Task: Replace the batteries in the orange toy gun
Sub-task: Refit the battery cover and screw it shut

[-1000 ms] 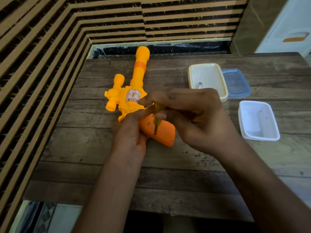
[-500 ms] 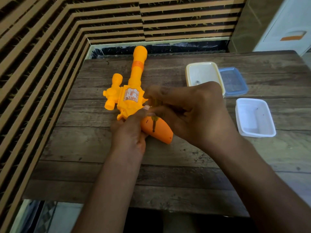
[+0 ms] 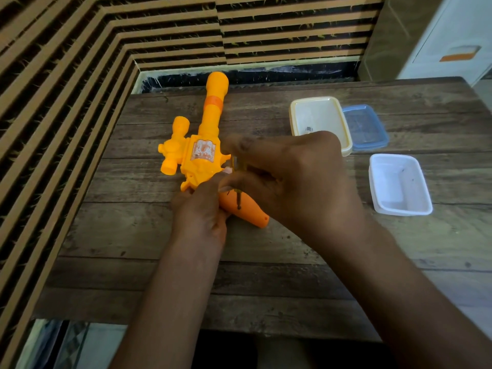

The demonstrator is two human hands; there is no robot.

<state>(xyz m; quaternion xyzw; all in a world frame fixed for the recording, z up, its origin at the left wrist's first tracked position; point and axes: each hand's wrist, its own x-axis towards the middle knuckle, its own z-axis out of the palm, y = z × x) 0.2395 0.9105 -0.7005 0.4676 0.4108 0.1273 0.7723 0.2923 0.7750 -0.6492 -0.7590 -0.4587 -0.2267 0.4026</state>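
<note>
Orange toy gun flat on the bench, handle gripped beneath left hand, right hand curled round a screwdriver tipped onto it: apparently early, cover unopened, battery swap all ahead.

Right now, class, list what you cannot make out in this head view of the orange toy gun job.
Head view: any screw under the screwdriver tip, too small and dim.
Head view: middle of the orange toy gun, covered by the left hand and right hand.
Head view: small item in the cream container, too small to identify.
</note>
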